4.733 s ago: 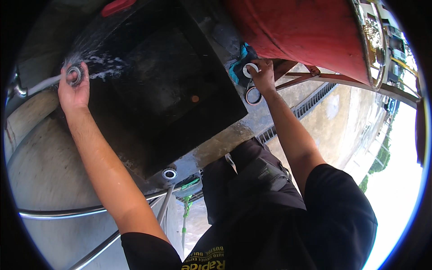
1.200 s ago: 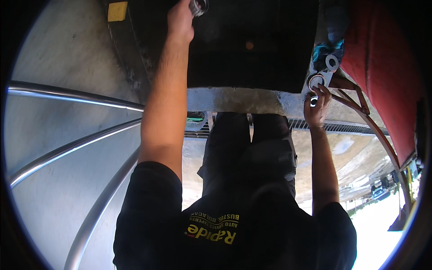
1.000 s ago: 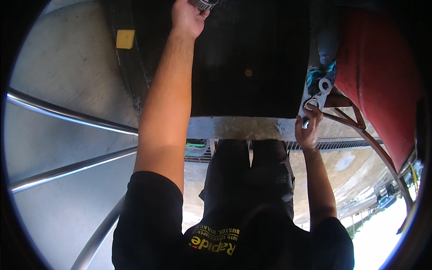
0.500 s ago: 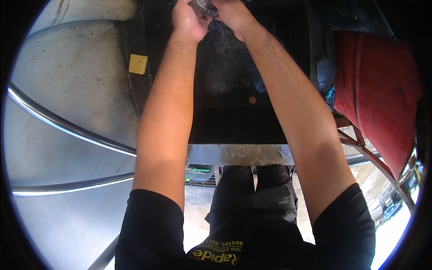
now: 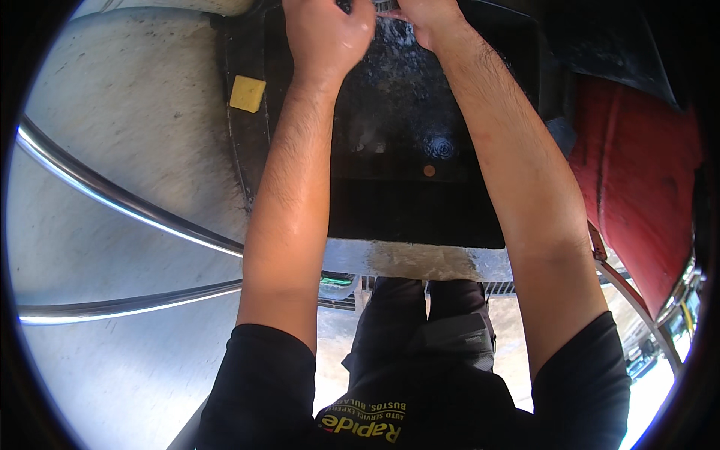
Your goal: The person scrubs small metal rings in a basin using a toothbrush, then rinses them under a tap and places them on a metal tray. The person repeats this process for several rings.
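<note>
Both hands now meet at the top edge of the view, over the far end of the black basin (image 5: 420,142). A second ago the right hand (image 5: 424,16) was off at the bearings by the red drum (image 5: 637,180); it has since crossed to join the left hand (image 5: 326,34). Between them sits a small metal part (image 5: 384,6) (mostly cropped), water spattering below. Whether either hand grips it, I cannot tell.
</note>
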### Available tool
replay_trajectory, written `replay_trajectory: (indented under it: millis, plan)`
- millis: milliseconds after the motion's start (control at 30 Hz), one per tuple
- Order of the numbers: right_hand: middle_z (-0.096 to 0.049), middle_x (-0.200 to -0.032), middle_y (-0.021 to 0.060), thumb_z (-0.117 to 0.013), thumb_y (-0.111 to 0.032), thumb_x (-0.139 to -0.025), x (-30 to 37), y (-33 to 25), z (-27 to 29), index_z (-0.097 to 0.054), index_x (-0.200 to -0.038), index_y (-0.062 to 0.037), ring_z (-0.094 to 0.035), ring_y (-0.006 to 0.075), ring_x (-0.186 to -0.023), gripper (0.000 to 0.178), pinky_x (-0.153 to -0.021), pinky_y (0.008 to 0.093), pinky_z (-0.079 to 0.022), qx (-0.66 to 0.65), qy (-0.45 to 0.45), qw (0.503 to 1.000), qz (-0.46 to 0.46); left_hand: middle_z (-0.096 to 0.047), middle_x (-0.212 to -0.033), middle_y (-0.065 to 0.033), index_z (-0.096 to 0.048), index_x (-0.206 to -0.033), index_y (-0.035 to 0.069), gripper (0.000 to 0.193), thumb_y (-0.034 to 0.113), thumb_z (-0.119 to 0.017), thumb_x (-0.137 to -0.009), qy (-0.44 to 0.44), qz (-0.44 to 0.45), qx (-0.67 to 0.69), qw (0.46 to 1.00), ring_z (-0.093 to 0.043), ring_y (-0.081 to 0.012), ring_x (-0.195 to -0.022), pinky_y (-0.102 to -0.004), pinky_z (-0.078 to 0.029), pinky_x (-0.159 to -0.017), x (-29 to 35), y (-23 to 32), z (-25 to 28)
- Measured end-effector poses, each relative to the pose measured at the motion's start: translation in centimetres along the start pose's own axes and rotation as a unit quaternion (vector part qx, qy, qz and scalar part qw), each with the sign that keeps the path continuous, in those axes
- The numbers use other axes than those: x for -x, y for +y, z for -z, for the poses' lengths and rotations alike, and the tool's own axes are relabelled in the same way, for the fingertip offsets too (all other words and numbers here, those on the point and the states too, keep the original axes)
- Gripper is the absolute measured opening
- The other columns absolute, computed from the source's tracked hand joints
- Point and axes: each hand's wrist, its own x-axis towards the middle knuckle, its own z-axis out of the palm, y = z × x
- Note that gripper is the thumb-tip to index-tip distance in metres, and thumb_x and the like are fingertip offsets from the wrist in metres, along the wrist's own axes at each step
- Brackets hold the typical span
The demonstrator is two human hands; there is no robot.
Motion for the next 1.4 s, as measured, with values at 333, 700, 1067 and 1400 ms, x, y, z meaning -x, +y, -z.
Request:
replay_trajectory:
  millis: [333,700,1067,1400]
  plan:
    - [-0.071,-0.093,0.0163,-0.054,-0.017,-0.1,0.6,-2.6,-1.1,-0.072,-0.103,0.0052,-0.065,0.0252,-0.078,0.029,-0.067,0.0436,-0.05,0.101,-0.023,0.994,-0.035,-0.07,-0.103,-0.0197,-0.066,-0.102,-0.001,0.025,0.005,-0.072,-0.078,-0.17,-0.135,-0.085,0.972,-0.062,-0.0398,-0.106,-0.0504,-0.051,-0.092,-0.9,0.2,0.7]
    - [-0.068,-0.087,0.0113,-0.051,-0.035,-0.108,2.8,4.7,1.7,-0.069,-0.096,0.0006,-0.063,0.0197,-0.077,0.041,-0.066,0.0353,-0.05,0.306,-0.144,0.941,0.021,-0.073,-0.1,-0.0239,-0.06,-0.116,0.001,0.041,0.035,-0.07,-0.095,-0.499,0.294,-0.048,0.814,-0.071,-0.0434,-0.096,-0.05,-0.058,-0.084,20.2,3.5,4.9]
    - [-0.069,-0.095,0.0042,-0.053,-0.038,-0.107,7.4,9.0,7.4,-0.064,-0.108,-0.0078,-0.063,0.0142,-0.08,0.032,-0.072,0.0313,-0.052,0.175,-0.068,0.971,-0.15,-0.074,-0.102,-0.0197,-0.062,-0.114,0.002,0.032,0.028,-0.067,-0.097,-0.637,0.292,-0.083,0.708,-0.074,-0.0407,-0.083,-0.0514,-0.06,-0.076,33.9,8.9,14.5]
    - [-0.072,-0.099,0.0056,-0.054,-0.037,-0.107,8.6,7.3,8.3,-0.063,-0.111,-0.0083,-0.065,0.0144,-0.084,0.031,-0.076,0.0323,-0.053,0.173,-0.037,0.974,-0.14,-0.069,-0.1,-0.0191,-0.055,-0.106,0.002,0.031,0.031,-0.064,-0.099,-0.684,0.227,-0.066,0.69,-0.072,-0.0419,-0.077,-0.0503,-0.059,-0.064,37.5,8.2,17.3]
